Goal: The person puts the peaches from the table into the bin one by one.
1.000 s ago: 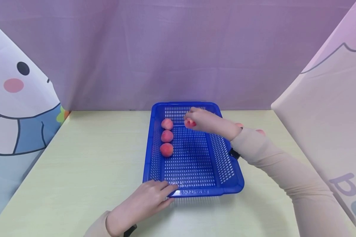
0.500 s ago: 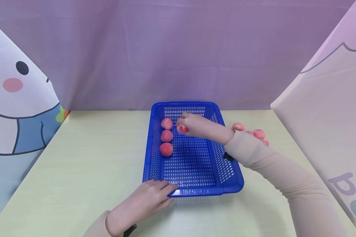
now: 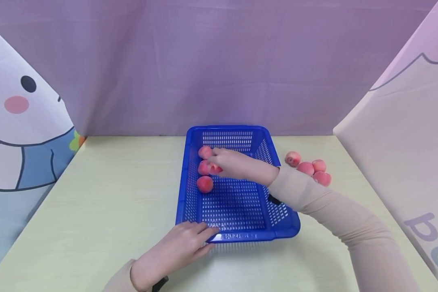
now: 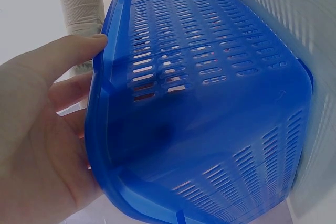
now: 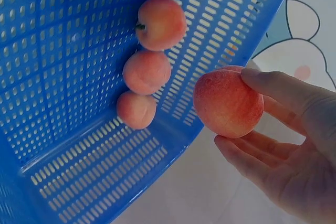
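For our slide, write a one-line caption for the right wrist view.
Right hand holding a peach over a blue slotted basket with three peaches lined up along its wall.

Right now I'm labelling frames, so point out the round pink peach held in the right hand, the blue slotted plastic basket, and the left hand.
round pink peach [image 5: 228, 102]: right wrist view, its front skin.
blue slotted plastic basket [image 3: 241, 235]: head view, near rim.
left hand [image 3: 177, 247]: head view, its back.

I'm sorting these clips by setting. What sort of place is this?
Likely a staged recording booth, not a kitchen: purple cloth backdrop, cartoon-printed side screens, and a bare table with only a blue basket and peaches.
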Demonstrator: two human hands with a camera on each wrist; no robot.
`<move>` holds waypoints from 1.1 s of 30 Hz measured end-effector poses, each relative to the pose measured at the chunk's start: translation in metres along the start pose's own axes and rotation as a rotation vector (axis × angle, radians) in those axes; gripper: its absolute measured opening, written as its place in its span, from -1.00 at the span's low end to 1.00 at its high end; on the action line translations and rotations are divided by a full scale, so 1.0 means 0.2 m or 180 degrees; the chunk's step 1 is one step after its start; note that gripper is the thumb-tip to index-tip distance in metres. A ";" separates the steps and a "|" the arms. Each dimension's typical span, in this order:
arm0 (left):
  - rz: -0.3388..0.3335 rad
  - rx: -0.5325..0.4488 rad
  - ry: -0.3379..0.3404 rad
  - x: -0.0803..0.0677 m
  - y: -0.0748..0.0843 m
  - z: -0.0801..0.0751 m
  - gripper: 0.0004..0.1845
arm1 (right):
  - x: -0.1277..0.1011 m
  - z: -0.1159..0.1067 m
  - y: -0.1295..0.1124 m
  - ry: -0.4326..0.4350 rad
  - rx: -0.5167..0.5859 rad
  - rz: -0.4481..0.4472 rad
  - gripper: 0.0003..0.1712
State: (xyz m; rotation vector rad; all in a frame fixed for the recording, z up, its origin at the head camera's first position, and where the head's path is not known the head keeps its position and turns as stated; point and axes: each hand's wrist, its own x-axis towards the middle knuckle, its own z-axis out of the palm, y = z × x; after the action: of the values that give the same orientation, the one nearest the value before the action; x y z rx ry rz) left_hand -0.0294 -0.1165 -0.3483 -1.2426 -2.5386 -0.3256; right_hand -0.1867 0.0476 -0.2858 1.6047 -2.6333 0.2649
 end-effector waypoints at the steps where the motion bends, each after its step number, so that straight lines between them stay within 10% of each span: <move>1: -0.0007 -0.0009 -0.0015 0.00 0.00 0.00 -0.72 | 0.00 0.00 -0.01 -0.0007 -0.0007 -0.0027 -0.60; 33: 0.0079 0.0008 0.0115 0.00 0.00 0.00 -0.73 | 0.01 0.15 -0.13 -0.0676 -0.0066 -0.0033 -0.65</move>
State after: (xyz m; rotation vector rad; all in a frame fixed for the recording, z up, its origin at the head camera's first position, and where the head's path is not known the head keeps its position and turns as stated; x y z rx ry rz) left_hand -0.0301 -0.1166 -0.3479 -1.2546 -2.4904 -0.3362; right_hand -0.1624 0.0288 -0.3114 1.7288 -2.7678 0.0695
